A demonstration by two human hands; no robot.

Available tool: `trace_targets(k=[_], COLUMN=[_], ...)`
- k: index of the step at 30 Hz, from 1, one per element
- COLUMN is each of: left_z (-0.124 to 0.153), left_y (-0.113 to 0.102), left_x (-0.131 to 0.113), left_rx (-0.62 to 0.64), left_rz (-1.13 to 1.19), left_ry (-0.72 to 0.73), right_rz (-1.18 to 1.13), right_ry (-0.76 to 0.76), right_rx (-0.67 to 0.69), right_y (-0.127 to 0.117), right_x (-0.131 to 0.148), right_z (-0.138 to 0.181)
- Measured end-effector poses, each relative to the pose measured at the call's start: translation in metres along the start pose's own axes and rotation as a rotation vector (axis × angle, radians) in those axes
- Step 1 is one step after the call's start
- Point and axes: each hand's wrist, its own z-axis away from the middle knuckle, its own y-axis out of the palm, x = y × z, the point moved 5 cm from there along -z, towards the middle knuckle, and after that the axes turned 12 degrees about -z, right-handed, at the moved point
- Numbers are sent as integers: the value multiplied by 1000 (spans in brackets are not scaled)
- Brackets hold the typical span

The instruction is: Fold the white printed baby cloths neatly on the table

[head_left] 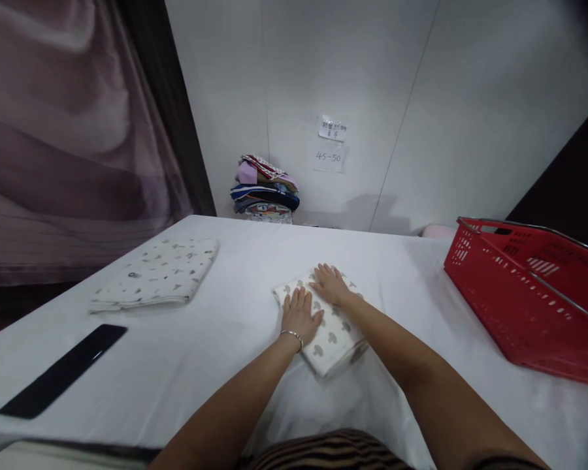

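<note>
A folded white cloth with grey-beige mushroom-like prints (pixel 330 336) lies on the white-covered table (pixel 200 352), turned at an angle. My left hand (pixel 301 314), with a bracelet at the wrist, rests flat on its left part, fingers stretched out. Farther up, near the far edge of the cloth, my right hand (pixel 330 285) also presses down flat with its fingers extended. Neither hand grips anything. Several folded layers show along the cloth's near right edge.
Another folded printed cloth (pixel 161 274) lies at the left, with a black flat strip (pixel 63 372) nearer me. A red plastic basket (pixel 524 300) with metal handles stands at the right. Folded clothes (pixel 265 189) are stacked by the wall beyond the table, near paper signs (pixel 329 158).
</note>
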Motion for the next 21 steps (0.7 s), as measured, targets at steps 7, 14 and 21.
trace_targets(k=[7,14,21], left_z=[0,-2,7], left_y=[1,2,-9], left_x=[0,2,15], left_rx=[-10,1,-116], left_rz=[5,10,187], left_ry=[0,-8,-104], right_rz=[-87,-292,-423], right_ry=[-70,200,501], right_rx=[62,-90,-80], right_y=[14,-32,-46], right_x=[15,-33,-93], right_z=[-2,9,56])
